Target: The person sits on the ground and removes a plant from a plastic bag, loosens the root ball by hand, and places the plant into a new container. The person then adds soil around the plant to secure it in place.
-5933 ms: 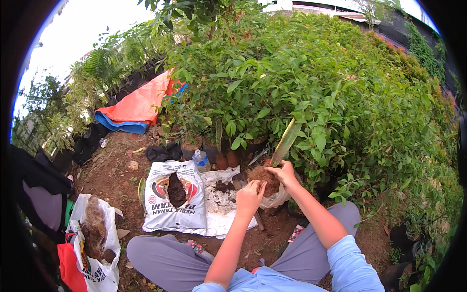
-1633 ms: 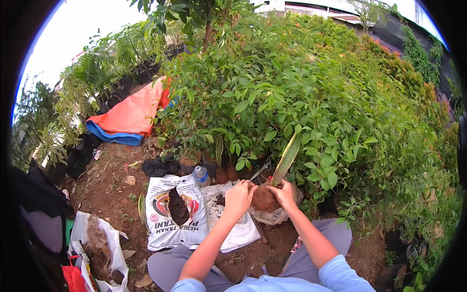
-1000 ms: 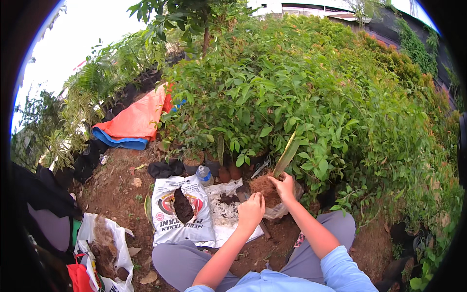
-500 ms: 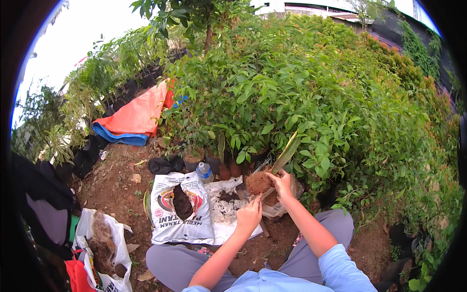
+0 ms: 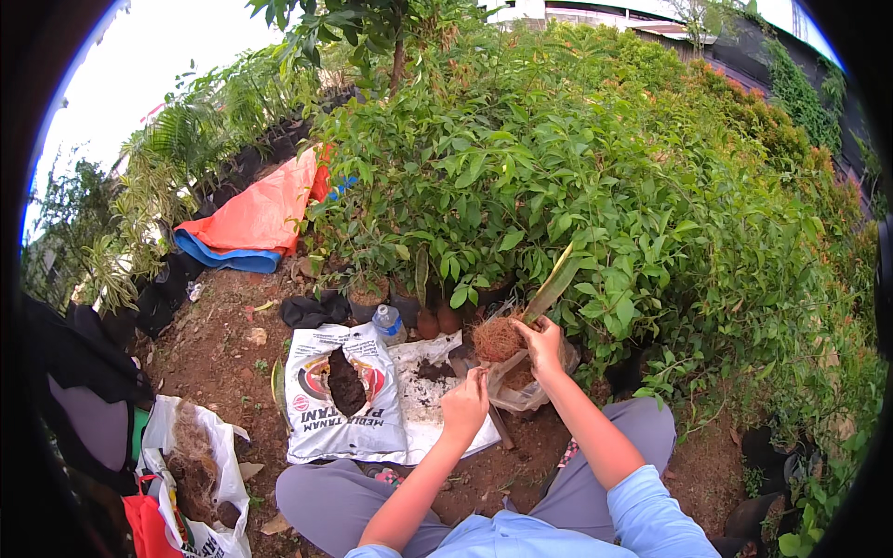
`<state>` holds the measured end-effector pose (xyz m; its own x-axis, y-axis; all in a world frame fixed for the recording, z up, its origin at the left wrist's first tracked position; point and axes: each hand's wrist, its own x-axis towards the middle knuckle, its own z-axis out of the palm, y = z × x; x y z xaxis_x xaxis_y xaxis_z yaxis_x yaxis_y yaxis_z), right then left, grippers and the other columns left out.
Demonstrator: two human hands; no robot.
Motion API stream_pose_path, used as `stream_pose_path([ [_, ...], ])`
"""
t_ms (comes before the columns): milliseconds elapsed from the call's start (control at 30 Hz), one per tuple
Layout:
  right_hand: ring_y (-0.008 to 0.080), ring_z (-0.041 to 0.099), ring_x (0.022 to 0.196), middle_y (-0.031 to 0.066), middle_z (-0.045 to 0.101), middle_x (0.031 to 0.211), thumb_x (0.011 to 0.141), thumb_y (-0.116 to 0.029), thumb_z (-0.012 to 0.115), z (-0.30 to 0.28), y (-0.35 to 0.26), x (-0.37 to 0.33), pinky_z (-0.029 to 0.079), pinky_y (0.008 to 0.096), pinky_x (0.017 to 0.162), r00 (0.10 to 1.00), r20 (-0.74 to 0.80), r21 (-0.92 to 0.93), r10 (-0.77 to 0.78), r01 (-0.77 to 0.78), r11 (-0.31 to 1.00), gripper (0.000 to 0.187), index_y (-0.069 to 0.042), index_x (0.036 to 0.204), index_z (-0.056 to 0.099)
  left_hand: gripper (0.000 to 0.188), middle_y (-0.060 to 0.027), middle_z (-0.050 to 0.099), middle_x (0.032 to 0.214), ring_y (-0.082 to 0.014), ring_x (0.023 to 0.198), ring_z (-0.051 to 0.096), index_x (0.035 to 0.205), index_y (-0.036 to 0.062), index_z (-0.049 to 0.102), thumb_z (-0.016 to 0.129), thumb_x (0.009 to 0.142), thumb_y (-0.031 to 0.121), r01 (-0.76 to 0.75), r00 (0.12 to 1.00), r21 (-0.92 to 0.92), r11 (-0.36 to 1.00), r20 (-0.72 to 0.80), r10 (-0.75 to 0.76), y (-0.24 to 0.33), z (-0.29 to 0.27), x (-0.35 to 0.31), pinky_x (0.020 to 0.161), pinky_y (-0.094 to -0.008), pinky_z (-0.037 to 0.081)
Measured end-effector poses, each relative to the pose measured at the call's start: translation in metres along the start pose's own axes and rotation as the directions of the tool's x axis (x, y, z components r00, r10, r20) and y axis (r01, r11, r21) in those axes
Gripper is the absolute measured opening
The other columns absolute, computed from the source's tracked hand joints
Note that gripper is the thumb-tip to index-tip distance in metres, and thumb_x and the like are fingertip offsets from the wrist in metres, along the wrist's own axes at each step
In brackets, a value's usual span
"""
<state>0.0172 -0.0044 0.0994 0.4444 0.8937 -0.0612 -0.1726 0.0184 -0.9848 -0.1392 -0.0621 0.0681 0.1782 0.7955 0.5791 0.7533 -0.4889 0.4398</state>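
Right hand [image 5: 542, 346]: thumb and fingers nipped closed at the base of a plant [image 5: 555, 284], one stiff yellow-edged leaf leaning up and to the right. Its brown, fibrous root mass [image 5: 499, 339] hangs just left of the fingers, above a crumpled translucent bag [image 5: 538, 400] with more brown fibre in its mouth.

Left hand [image 5: 464, 402]: fingers curled in, tips pressed together, just below and left of the roots. Too small to tell whether a strand is caught between them.

Step, as I read it: teasing loose fibre off the roots, right hand as holder, left as picker. Work looks part done, since the tangle remains thick. The next move seems to call for a steady right pinch and light, short pulls from the left; a hard tug could tear roots or snap the leaf base.

Against about a second and a half ago: both hands were then on the root mass, low over the bag. Now the roots sit up clear of it, more of the bag's mouth shows, and the left hand is off to the side.

Farther out: a flattened white sack [image 5: 425, 445] on the soil, dirt-smeared; left of it a full printed sack [image 5: 312, 439] torn open on dark soil; a plastic bottle [image 5: 389, 323] behind; an orange tarp [image 5: 256, 212] beyond; leafy shrubs [image 5: 558, 167] behind everything.
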Motion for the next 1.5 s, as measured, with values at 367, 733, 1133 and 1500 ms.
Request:
stream_pose_path([
  [367, 0.0144, 0.058, 0.076, 0.0081, 0.063, 0.086, 0.070, -0.008, 0.071, 0.010, 0.001, -0.010, 0.045, 0.0261, 0.069, 0.995, 0.025, 0.110, 0.101, -0.104, 0.989, 0.028, 0.006, 0.091, 0.060, 0.012, -0.0081, 0.060, 0.062, -0.0253, 0.051, 0.058, 0.094, 0.0088, 0.056, 0.056, 0.083, 0.013, -0.028, 0.998, -0.093, 0.995, 0.049, 0.032, 0.016, 0.017, -0.012, 0.044, -0.0335, 0.043],
  [733, 0.0160, 0.061, 0.078, 0.0085, 0.062, 0.086, 0.072, -0.009, 0.069, -0.001, -0.008, -0.011, 0.050, 0.0300, 0.066, 0.971, 0.161, 0.151, 0.177, -0.201, 0.968, 0.029, 0.004, 0.095, 0.057, 0.019, -0.0021, 0.061, 0.067, -0.0069, 0.063, 0.054, 0.099, 0.0008, 0.060, 0.054, 0.088, 0.015, 0.535, 0.843, -0.716, 0.448, 0.492, -0.218, -0.008, 0.044, -0.009, 0.063, -0.0226, 0.042],
  [1133, 0.0146, 0.061, 0.082, 0.0067, 0.061, 0.093, 0.072, -0.008, 0.069, -0.002, -0.017, -0.016, 0.049, 0.0267, 0.069, 0.910, 0.313, 0.078, 0.273, -0.311, 0.947, 0.038, 0.003, 0.104, 0.053, 0.022, -0.0062, 0.064, 0.086, -0.0101, 0.077, 0.055, 0.097, -0.0045, 0.060, 0.058, 0.080, 0.009, 0.631, 0.753, -0.596, 0.497, 0.625, -0.207, -0.074, 0.040, 0.005, 0.071, -0.0255, 0.045],
  [1500, 0.0132, 0.060, 0.078, 0.0078, 0.064, 0.087, 0.069, -0.005, 0.071, -0.012, 0.001, 0.000, 0.048, 0.0255, 0.071, 0.905, 0.416, -0.105, 0.084, -0.044, 0.993, 0.029, 0.004, 0.094, 0.060, 0.023, 0.0024, 0.054, 0.066, -0.0055, 0.059, 0.046, 0.073, -0.0013, 0.056, 0.059, 0.085, 0.018, 0.514, 0.855, -0.640, 0.571, 0.435, -0.282, -0.073, 0.002, 0.042, 0.056, -0.0213, 0.038],
])
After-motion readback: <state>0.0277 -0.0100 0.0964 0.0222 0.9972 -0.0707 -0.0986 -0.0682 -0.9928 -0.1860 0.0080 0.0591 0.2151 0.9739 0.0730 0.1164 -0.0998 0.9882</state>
